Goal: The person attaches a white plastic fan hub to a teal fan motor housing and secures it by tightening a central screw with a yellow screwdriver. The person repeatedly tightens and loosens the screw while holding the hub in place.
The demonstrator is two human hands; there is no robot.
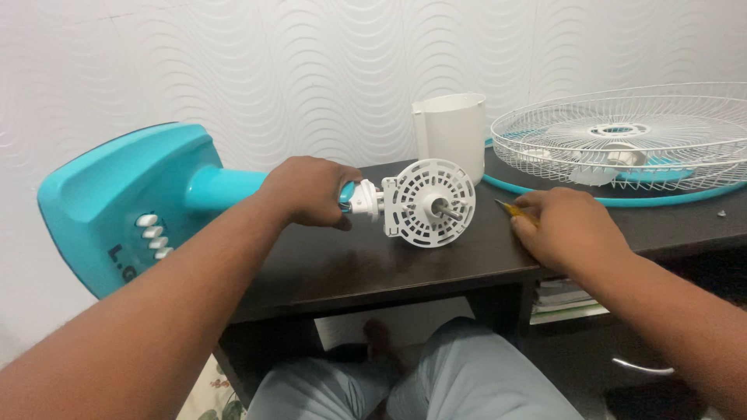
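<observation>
Fan assembly lay on its side across the left part of a dark wooden desk point(350, 268). Its turquoise base point(117, 202), fitted with a row of white push buttons point(153, 236), overhung the desk's left edge and stood tilted against the white wave-patterned wall point(311, 70). The turquoise neck point(226, 189) ran from the base toward the desk's middle.

Left hand point(311, 190) was clenched around the upper end of the neck, just beside the white joint point(366, 201). Beyond that joint, the round white perforated motor housing point(429, 204) faced the camera near the desk's front edge, with its metal shaft point(447, 210) projecting from the centre.

Right hand point(568, 225) rested palm-down on the desk near the front edge, to the right of the housing and apart from it. Its fingers were curled over a yellow-handled tool point(513, 211), whose tip showed at the fingertips; whether the grip was firm could not be determined.

Toward the rear edge stood a white plastic motor cover point(451, 132). At the rear right corner lay a white wire fan guard point(622, 140) with a turquoise rim point(615, 198).

Stacked papers point(564, 302) sat on a shelf beneath the desk.
</observation>
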